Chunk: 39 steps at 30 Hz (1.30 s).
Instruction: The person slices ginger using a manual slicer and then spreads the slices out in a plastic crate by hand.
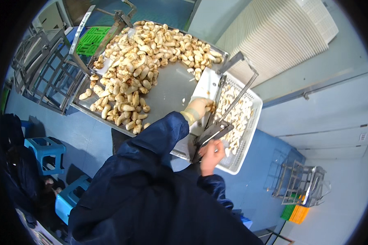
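My left hand [197, 108], in a pale glove, is closed on a brownish mushroom [210, 107] over a white cutting board [207, 86], right beside the metal blade bar of a hinged cutter [219, 107]. Its fingers are partly hidden. My right hand [212, 156] is curled round the near end of the cutter, on its handle; the grip itself is mostly covered. A heap of thick, pale mushrooms [129, 69] with brown patches covers the left and far part of a steel tray table [167, 96]. Cut white pieces [233, 110] lie in a white perforated basket [255, 116] right of the cutter.
A second cutter [79, 45] is mounted at the table's far left, near a green crate [92, 41]. Blue stools [47, 153] stand on the floor at left, beside a person in dark clothing [22, 167]. A metal rack [302, 185] stands at right; stacked white trays [270, 36] are behind.
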Motion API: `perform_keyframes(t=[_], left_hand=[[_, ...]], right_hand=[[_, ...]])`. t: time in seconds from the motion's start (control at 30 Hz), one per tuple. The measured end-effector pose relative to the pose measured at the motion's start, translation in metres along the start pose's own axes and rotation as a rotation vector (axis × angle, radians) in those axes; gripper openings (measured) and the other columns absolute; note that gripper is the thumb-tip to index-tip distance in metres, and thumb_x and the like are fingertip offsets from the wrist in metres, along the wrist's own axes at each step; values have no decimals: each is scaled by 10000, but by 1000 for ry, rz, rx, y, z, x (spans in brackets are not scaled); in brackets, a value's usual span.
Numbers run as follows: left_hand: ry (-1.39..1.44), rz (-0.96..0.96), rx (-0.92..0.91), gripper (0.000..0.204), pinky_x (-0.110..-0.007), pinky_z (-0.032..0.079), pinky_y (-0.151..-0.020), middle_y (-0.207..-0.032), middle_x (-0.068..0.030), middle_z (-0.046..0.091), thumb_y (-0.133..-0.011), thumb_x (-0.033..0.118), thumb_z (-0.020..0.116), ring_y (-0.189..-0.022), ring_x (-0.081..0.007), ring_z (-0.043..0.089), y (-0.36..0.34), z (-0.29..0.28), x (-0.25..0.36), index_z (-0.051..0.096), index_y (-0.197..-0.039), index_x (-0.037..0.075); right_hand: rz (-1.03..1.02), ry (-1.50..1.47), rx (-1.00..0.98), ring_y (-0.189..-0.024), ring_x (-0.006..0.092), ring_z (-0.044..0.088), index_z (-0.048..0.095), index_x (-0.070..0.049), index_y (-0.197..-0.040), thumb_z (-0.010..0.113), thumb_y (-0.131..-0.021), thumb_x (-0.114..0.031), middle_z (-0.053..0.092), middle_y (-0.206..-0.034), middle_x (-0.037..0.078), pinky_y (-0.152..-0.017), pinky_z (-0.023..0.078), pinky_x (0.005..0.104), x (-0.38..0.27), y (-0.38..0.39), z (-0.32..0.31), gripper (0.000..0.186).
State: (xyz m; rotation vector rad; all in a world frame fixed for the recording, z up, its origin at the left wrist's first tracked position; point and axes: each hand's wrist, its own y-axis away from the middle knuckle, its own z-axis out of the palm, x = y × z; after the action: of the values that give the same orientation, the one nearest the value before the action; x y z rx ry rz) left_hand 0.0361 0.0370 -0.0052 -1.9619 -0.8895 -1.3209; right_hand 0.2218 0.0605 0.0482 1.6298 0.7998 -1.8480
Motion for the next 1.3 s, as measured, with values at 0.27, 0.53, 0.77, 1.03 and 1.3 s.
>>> perform_keyframes(t=[0.27, 0.53, 0.77, 1.03, 1.3], left_hand=[[172, -44, 130, 237, -248, 464, -767, -933, -87, 633, -799, -62, 553, -838, -144, 590, 6, 11, -28, 626, -1018, -7], [272, -96, 104, 257, -258, 463, -786, -986, -95, 627, -800, -78, 541, -883, -151, 585, 4, 11, -24, 611, -1037, -8], [169, -106, 16, 266, -259, 451, -801, -916, -86, 640, -796, -77, 545, -857, -150, 587, -6, 10, -7, 597, -1051, -27], [195, -133, 73, 316, -224, 443, -720, -891, -53, 626, -795, -82, 538, -805, -121, 559, -12, 19, -31, 570, -1098, 1], [141, -96, 99, 451, -203, 405, -625, -795, 15, 539, -758, -155, 499, -711, -71, 485, -13, 20, -52, 526, -1176, 13]], right_hand=[[44, 36, -49, -370, 80, 393, 400, -51, -725, 491, -897, -70, 387, -474, 2, -389, 367, 242, -59, -20, 23, 196], [59, 40, -44, -374, 80, 389, 416, -50, -736, 494, -897, -70, 397, -474, 8, -399, 381, 245, -45, -14, 18, 179], [43, 16, -37, -382, 65, 378, 406, -63, -736, 530, -877, -80, 393, -500, -6, -411, 397, 237, 3, 2, 2, 188], [48, 43, -19, -388, 70, 410, 425, -52, -738, 518, -876, -73, 405, -488, 4, -385, 377, 229, -32, -9, 12, 168], [83, 2, -59, -395, 61, 421, 446, -45, -752, 539, -875, -94, 419, -526, -8, -380, 372, 222, -52, -19, 17, 161]])
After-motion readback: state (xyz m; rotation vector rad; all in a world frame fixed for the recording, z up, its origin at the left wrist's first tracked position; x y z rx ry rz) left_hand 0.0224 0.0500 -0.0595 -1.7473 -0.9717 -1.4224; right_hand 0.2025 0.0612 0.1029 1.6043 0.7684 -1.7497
